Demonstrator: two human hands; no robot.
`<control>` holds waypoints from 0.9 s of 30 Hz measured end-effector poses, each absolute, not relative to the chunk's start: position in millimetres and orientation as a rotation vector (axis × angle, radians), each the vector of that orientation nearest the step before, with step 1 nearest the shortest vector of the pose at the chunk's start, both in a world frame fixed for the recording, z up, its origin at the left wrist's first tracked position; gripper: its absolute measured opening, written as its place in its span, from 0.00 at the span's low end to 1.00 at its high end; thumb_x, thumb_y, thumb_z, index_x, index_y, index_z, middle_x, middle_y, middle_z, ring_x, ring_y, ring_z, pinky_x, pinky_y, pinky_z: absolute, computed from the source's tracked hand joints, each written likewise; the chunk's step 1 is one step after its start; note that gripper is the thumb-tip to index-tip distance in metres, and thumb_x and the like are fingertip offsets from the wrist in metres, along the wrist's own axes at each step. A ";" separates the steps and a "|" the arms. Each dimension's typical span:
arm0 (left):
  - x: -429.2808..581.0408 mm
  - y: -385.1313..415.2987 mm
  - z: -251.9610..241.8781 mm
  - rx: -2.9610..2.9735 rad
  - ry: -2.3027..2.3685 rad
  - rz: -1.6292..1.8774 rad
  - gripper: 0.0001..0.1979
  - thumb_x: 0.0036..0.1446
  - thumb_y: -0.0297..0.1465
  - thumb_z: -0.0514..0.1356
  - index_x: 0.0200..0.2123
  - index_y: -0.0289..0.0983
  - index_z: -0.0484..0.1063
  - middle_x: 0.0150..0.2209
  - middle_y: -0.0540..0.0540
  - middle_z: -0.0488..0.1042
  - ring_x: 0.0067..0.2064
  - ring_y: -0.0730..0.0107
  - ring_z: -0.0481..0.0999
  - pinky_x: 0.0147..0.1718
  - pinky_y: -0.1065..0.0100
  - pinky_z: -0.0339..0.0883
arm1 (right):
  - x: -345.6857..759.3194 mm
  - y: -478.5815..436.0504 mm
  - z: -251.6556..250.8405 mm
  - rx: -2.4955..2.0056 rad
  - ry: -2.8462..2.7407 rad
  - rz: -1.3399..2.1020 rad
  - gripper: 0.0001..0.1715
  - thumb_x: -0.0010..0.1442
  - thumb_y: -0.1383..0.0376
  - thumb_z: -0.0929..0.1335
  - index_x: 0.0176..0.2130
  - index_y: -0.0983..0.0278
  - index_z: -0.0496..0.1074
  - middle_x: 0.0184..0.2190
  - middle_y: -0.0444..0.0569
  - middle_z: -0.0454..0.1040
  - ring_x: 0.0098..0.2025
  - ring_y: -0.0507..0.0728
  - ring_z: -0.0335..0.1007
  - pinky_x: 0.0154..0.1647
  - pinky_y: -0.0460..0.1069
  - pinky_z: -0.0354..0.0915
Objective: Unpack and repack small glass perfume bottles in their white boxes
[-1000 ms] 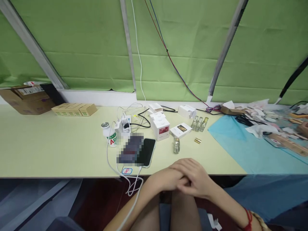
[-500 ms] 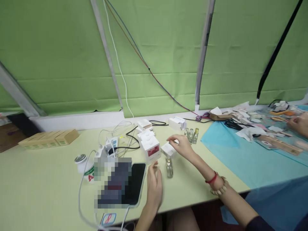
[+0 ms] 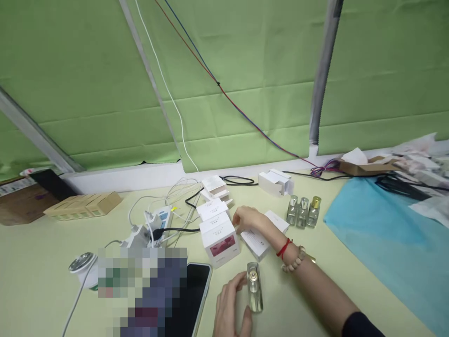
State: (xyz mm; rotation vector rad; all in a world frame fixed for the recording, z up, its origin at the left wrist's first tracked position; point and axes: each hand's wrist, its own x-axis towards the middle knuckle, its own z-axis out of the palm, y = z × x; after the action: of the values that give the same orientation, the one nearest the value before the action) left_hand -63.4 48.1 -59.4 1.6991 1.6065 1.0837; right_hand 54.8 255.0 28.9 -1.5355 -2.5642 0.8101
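My left hand (image 3: 229, 306) is at the front of the table, fingers apart and curved around the left side of a small clear glass bottle (image 3: 255, 292) with a gold nozzle. Its thumb and forefinger come close to the glass; whether they touch it I cannot tell. Farther back, my right hand (image 3: 249, 219) reaches across a flat white box (image 3: 257, 245), its bent fingers pointing down beside a row of white cartons (image 3: 220, 234) with a pink picture. Those fingertips are partly hidden, and nothing shows in them. A small gold piece (image 3: 310, 258) peeks out behind my right wrist.
Several glass bottles (image 3: 302, 213) stand together at the right, beside a blue sheet (image 3: 372, 234). An opened white box (image 3: 275, 181) lies at the back. At left are a phone (image 3: 185, 299), a power strip (image 3: 163, 217) with cables, a white jar (image 3: 84, 270) and brown boxes (image 3: 84, 206).
My right hand has moved left, from over the flat box towards the row of cartons, and its fingers have bent down. My left hand has come up beside the bottle. The view is closer.
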 end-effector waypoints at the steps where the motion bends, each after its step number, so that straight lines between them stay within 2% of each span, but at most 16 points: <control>1: -64.2 46.2 -58.0 1.720 1.567 1.089 0.25 0.56 0.42 0.47 0.55 0.38 0.60 0.54 0.42 0.66 0.54 0.62 0.65 0.55 0.61 0.58 | 53.0 253.4 26.1 -1.537 -2.568 0.793 0.20 0.40 0.65 0.73 0.38 0.61 0.76 0.37 0.43 0.74 0.34 0.51 0.69 0.30 0.42 0.57; 5: -61.7 40.0 -50.0 1.778 1.489 1.019 0.30 0.54 0.39 0.50 0.61 0.42 0.52 0.60 0.47 0.58 0.61 0.64 0.58 0.60 0.63 0.54 | 46.1 246.0 21.7 -1.545 -2.530 0.751 0.12 0.40 0.67 0.71 0.30 0.65 0.76 0.32 0.47 0.74 0.30 0.52 0.68 0.28 0.43 0.55; 8: -54.4 39.0 -44.2 1.805 1.561 0.919 0.32 0.52 0.34 0.52 0.61 0.44 0.52 0.60 0.49 0.58 0.60 0.65 0.58 0.61 0.62 0.52 | 48.7 241.4 27.8 -1.570 -2.483 0.713 0.07 0.39 0.67 0.70 0.26 0.66 0.75 0.28 0.47 0.74 0.28 0.51 0.67 0.27 0.43 0.54; 13: -52.2 41.0 -32.7 1.766 1.568 0.746 0.31 0.56 0.41 0.49 0.63 0.47 0.46 0.60 0.48 0.57 0.61 0.65 0.55 0.61 0.58 0.51 | 76.3 227.7 50.3 -1.594 -2.272 0.593 0.09 0.43 0.67 0.68 0.29 0.67 0.73 0.31 0.46 0.74 0.30 0.49 0.67 0.28 0.42 0.56; 17: -55.5 42.7 -24.7 1.747 1.533 0.726 0.27 0.56 0.42 0.49 0.59 0.45 0.54 0.58 0.47 0.60 0.60 0.65 0.56 0.61 0.58 0.52 | 99.7 192.0 64.2 -1.412 -2.081 0.678 0.08 0.41 0.70 0.68 0.28 0.69 0.71 0.27 0.45 0.72 0.27 0.46 0.65 0.26 0.40 0.57; 22: -53.1 45.0 -23.6 1.731 1.545 0.899 0.21 0.52 0.34 0.52 0.51 0.39 0.60 0.51 0.44 0.66 0.52 0.64 0.63 0.55 0.57 0.57 | 114.6 127.9 65.2 -1.223 -2.215 0.962 0.09 0.42 0.71 0.68 0.29 0.70 0.71 0.28 0.45 0.72 0.26 0.45 0.65 0.26 0.39 0.59; 27: -53.7 45.0 -27.0 1.681 1.465 1.022 0.19 0.52 0.33 0.52 0.48 0.39 0.61 0.48 0.44 0.68 0.49 0.64 0.66 0.53 0.60 0.58 | 122.3 95.5 64.3 -1.302 -2.326 0.726 0.09 0.45 0.69 0.69 0.32 0.67 0.74 0.32 0.45 0.72 0.27 0.44 0.63 0.29 0.40 0.58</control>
State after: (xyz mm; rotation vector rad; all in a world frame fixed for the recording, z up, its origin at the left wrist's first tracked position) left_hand -53.7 45.0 -27.0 1.6811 1.4647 1.0223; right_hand 122.3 95.5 64.3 -1.3022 -2.3256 0.7258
